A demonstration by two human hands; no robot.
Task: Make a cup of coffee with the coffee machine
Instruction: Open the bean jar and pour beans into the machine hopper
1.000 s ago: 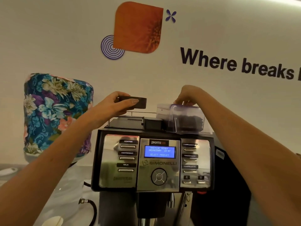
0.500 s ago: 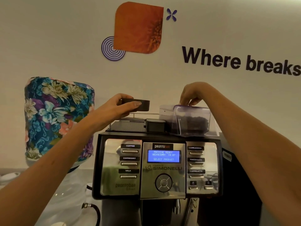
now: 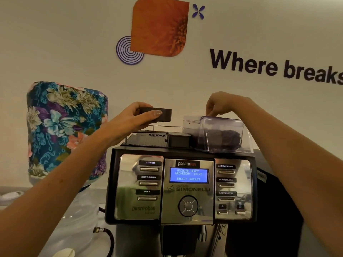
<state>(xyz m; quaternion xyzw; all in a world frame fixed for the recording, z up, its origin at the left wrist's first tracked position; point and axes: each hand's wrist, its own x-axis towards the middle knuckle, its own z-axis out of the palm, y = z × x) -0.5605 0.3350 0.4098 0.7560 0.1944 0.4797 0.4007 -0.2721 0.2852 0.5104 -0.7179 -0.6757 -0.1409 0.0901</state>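
The left hand (image 3: 133,117) is clamped on a small black lid (image 3: 159,114), held above the coffee machine (image 3: 183,188), whose blue screen (image 3: 188,175) reads "select product". The right hand (image 3: 222,104) pinches the top edge of the clear bean container (image 3: 220,134) (dark beans inside) on the machine's top. A flower-patterned water bottle cover (image 3: 65,127) stands just left.

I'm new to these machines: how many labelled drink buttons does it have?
6: coffee, espresso, milk down the left; cappuccino, macchiato, caffelatte down the right.
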